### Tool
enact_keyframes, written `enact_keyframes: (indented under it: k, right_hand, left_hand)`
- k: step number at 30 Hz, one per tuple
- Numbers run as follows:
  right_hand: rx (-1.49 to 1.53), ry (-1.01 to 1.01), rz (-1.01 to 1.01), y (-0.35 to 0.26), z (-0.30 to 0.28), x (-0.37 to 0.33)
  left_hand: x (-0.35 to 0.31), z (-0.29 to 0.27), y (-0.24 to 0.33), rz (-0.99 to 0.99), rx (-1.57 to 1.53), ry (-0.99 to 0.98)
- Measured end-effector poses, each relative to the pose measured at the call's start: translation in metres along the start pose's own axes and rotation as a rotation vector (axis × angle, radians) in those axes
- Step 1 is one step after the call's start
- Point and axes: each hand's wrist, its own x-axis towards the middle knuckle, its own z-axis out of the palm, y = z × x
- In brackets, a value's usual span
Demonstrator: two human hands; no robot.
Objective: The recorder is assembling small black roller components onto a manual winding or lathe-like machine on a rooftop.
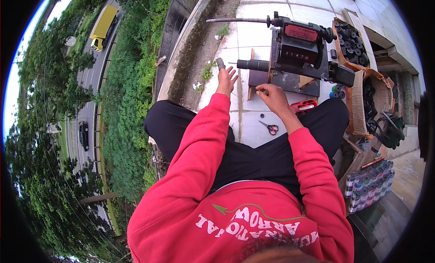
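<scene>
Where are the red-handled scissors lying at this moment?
In the head view, the scissors lie on the tiled floor between the person's knees, just below the right hand and left of a red tool.

A: What does the left hand (225, 80) show of its grasp?
B: Its palm is turned away; whether the small dark cylinder (220, 63) at its fingertips is touched cannot be told.

A: And the right hand (272, 96)?
B: The fingers curl together (anything pinched between them is too small to make out).

A: Elsewhere?
B: The cardboard box (358, 88) hides most of the dark spools; the wrapped rolls (369, 187) bend and blur towards the rim.
</scene>
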Motion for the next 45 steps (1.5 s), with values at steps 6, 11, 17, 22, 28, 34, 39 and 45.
enact_keyframes:
  k: [6, 11, 17, 22, 28, 34, 39, 45]
  right_hand:
    - [-0.053, -0.036, -0.018, 0.0, 0.0, -0.002]
    - [-0.078, -0.248, 0.225, 0.004, -0.001, 0.0]
    - [-0.458, -0.368, -0.069, 0.014, 0.009, -0.006]
    - [-0.323, -0.6, 0.114, 0.011, 0.012, -0.002]
    - [-0.343, -0.646, 0.104, -0.011, 0.022, 0.002]
    - [-0.335, -0.621, -0.043, -0.018, 0.041, -0.002]
    - [-0.434, -0.55, -0.071, -0.005, 0.041, -0.002]
    - [-0.252, -0.414, -0.032, 0.0, 0.045, 0.005]
  left_hand:
    - [0.005, -0.002, 0.002, 0.0, -0.005, 0.019]
    - [0.011, -0.01, -0.005, 0.083, -0.029, 0.142]
    - [0.004, -0.028, -0.018, 0.018, -0.104, 0.318]
    - [-0.011, -0.027, -0.008, 0.099, -0.111, 0.419]
    - [-0.079, 0.052, 0.094, 0.558, -0.206, 0.305]
    - [-0.21, 0.108, 0.203, 1.01, -0.146, -0.161]
    - [-0.281, 0.105, 0.287, 1.121, -0.028, -0.368]
    - [-0.267, 0.094, 0.284, 1.038, -0.023, -0.383]
